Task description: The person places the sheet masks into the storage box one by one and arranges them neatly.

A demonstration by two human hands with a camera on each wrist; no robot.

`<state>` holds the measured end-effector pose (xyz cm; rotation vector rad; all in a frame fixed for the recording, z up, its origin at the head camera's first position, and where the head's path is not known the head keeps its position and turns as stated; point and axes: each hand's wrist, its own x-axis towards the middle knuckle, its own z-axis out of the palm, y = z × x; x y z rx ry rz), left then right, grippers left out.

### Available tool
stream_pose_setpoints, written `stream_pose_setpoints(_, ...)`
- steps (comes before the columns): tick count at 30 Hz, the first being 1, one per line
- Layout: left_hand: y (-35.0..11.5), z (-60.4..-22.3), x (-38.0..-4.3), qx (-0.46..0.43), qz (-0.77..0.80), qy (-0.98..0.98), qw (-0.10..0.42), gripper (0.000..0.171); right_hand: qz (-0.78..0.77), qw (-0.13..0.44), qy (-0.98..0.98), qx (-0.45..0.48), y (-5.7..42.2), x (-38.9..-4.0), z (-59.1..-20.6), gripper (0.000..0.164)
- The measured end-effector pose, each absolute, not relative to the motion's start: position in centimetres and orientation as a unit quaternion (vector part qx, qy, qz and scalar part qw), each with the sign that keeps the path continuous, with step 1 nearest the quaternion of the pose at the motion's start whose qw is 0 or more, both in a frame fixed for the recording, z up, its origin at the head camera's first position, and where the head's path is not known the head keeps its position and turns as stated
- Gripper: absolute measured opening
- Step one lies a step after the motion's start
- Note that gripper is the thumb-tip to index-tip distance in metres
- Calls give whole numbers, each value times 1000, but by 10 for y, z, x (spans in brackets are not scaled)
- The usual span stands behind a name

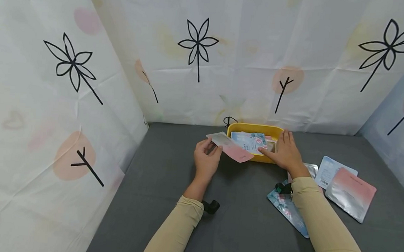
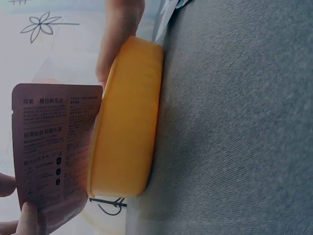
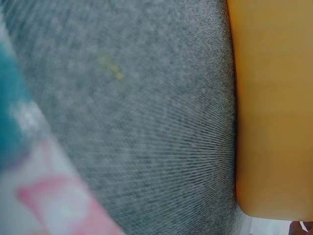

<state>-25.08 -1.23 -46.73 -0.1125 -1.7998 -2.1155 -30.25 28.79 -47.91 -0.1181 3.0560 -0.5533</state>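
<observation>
1. Left hand: thumb and fingers pinched one packet by its edge.
2. Packet: right of that hand; long axis slanted rightward and nearer the person, pink end pointing away from the fingers.
3. Finish: silver to pink, rounded corners, printed text.
4. Yellow tray: beyond the packet.
5. Right hand: straight fingers at tray's right end.

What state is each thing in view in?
Tray: upright, packets inside
Tray's blue packet: lying, partly hidden
Held packet: raised, tilted
Left fingers: pinching the held packet
Right fingers: straight, at the tray's right end
Loose packets: lying on the table, some overlapping
</observation>
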Motion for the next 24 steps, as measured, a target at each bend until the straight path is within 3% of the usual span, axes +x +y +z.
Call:
stream_pose_setpoints(14, -4, -473, -248, -55, -708, -686, 159, 70, -178, 24, 983, -39, 290, -303, -480, 127)
stream_pose_setpoints(24, 3, -478, -241, -131, -630, -764, 47, 95, -185, 21, 982, -40, 290, -302, -479, 120)
